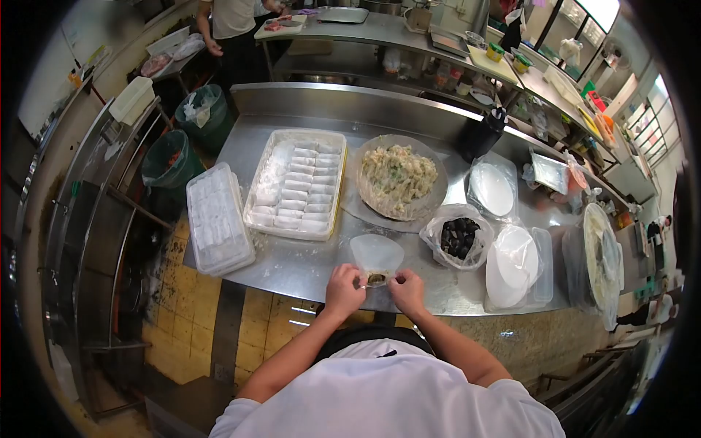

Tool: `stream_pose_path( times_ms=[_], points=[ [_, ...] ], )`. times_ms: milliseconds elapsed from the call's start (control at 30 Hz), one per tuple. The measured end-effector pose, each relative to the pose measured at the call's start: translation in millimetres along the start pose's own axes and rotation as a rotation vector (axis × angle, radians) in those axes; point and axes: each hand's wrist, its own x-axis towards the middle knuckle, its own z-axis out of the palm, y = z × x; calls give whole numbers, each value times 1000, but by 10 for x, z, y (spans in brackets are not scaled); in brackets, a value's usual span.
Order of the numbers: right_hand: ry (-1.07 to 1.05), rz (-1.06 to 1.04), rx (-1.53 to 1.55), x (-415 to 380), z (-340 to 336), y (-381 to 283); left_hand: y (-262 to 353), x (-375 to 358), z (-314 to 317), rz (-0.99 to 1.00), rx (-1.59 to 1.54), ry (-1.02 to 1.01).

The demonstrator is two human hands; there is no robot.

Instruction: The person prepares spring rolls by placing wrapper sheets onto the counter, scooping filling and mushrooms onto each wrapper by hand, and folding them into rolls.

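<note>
A thin white wrapper (377, 252) lies on the steel table close to its front edge. On its near end sits a small lump of filling (377, 279) with something dark in it, and the near edge is partly folded around it. My left hand (345, 290) pinches the wrapper at the left of the filling; my right hand (407, 290) pinches it at the right. Beyond them stands a large bowl of pale, green-flecked filling (398, 175). To its right, a plastic bag (432, 232) holds dark pieces (460, 237).
A white tray (255, 208) of floured rolls in rows stands at left, beside a lidded plastic box (219, 219). Bagged stacks of white wrappers (512, 266) lie at right. A black bottle (482, 135) stands behind. Another person (234, 29) is at the far counter.
</note>
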Motion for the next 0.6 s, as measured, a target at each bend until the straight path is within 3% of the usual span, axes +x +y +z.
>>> stream_pose_path(
  times_ms=[33, 167, 267, 400, 600],
  points=[
    [-1, -37, -5, -18, 22, 13, 11, 13, 41, 155, 27, 28],
    [-37, -176, -49, -78, 57, 42, -31, 72, 264, 352, 124, -86],
    [-56, -336, -125, -76, 18, 26, -214, 71, 402, 321, 184, -255],
    [-28, -603, -106, -53, 23, -33, -138, 95, 224, 303, 76, -321],
    [-220, -657, -185, 60, 43, -5, -175, 31, 166, 123, -146, -263]
  ],
)
